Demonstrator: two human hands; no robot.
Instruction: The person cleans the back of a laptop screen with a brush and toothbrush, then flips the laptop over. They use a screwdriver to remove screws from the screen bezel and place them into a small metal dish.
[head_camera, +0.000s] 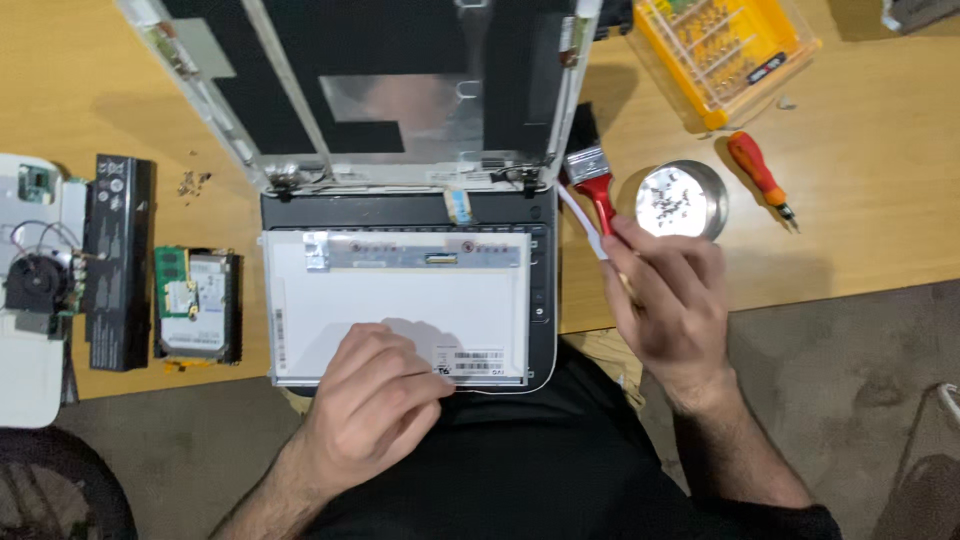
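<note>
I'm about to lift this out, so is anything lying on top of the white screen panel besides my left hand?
Nothing visible does. Only the left hand rests on the white panel, at its near edge. The right hand holds the red-handled brush off to the side, clear of it.

The table (880, 150) was smooth light wood with a matt finish. The panel (395, 305) under my left hand (375, 395) had a flat, pale, matt back, with a strip of shiny metallic foil along the top. The lid (400, 80) was black inside with a dull silvery foil patch and a whitish plastic frame. My right hand (665, 295) held a brush (592, 180) with a glossy red handle and a bright metal ferrule. The bowl (682, 200) was polished metal, really reflective. The bit case (725, 50) looked like clear and orange plastic. The battery (118, 260) was matt black plastic.
</note>
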